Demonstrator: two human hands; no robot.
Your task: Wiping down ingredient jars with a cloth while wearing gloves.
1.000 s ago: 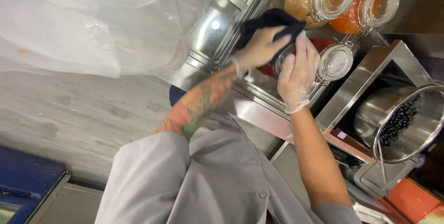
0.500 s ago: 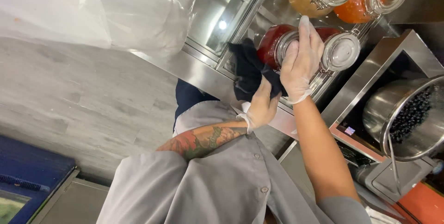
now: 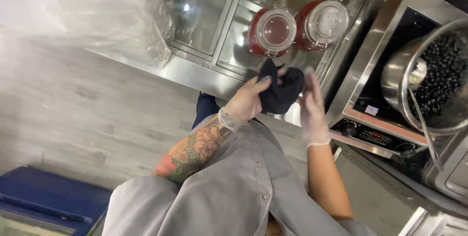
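Gripping dark cloth, left hand, counter edge below

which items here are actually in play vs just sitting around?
In play:
- dark cloth, bunched between both gloved hands
- left hand, closed on the cloth
- right hand, touching the cloth's edge

Just sitting around:
- two red-filled jars on the steel counter
- pot of dark pearls on the cooker
- clear plastic sheeting
- blue crate

Grey wood-grain plank floor fills nine o'clock; a shiny stainless-steel counter crosses twelve, glaring with overhead light; a blue plastic crate sits at seven.
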